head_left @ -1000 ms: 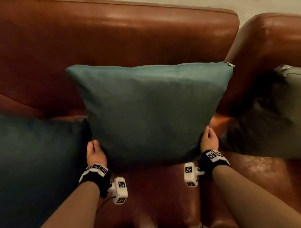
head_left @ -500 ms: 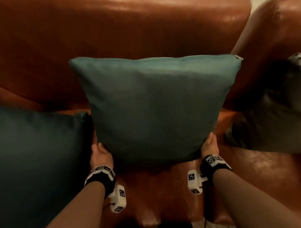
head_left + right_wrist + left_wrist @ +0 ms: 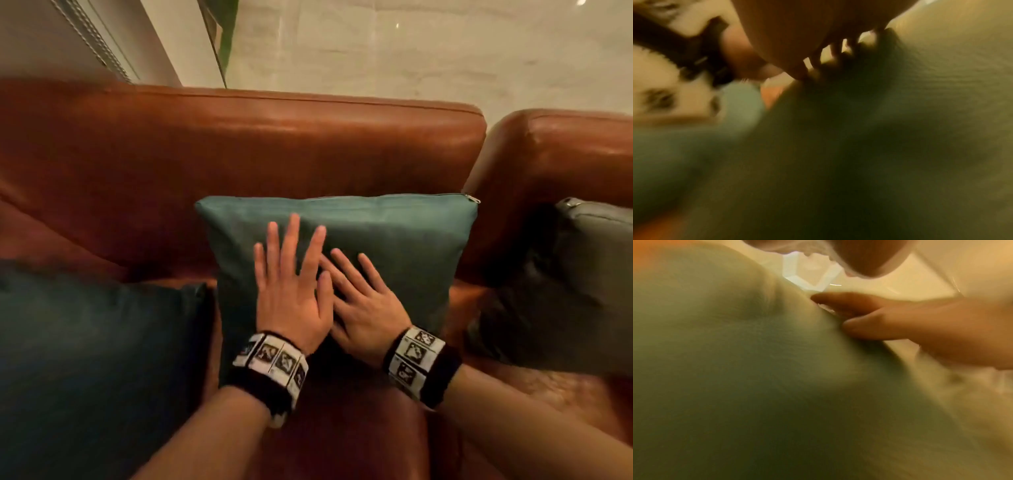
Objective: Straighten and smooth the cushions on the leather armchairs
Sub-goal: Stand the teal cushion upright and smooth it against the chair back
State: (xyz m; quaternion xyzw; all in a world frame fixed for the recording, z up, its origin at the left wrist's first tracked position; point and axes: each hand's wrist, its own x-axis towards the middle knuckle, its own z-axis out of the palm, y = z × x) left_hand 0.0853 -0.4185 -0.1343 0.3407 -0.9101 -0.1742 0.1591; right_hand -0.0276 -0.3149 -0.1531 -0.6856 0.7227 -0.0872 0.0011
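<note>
A teal square cushion (image 3: 404, 246) stands upright on the seat and leans against the backrest of the brown leather armchair (image 3: 239, 147); its zip pull shows at the top right corner. My left hand (image 3: 291, 284) lies flat on the cushion's front with its fingers spread. My right hand (image 3: 363, 301) lies flat beside it, and the two hands touch near the thumbs. Neither hand grips anything. Both wrist views are blurred: the left wrist view shows the cushion fabric (image 3: 735, 369), and the right wrist view shows the same fabric (image 3: 920, 113) under straight fingers (image 3: 818, 40).
A dark teal cushion (image 3: 85, 359) lies on the seat at the left, close to the middle one. A dark grey cushion (image 3: 582, 274) rests against a second leather armchair (image 3: 565, 154) at the right. Behind the backrest are a pale wall and a glass panel.
Both hands have left the cushion's lower corners and now lie flat, side by side, on its front. The head view has tilted up, so the wall behind shows.
</note>
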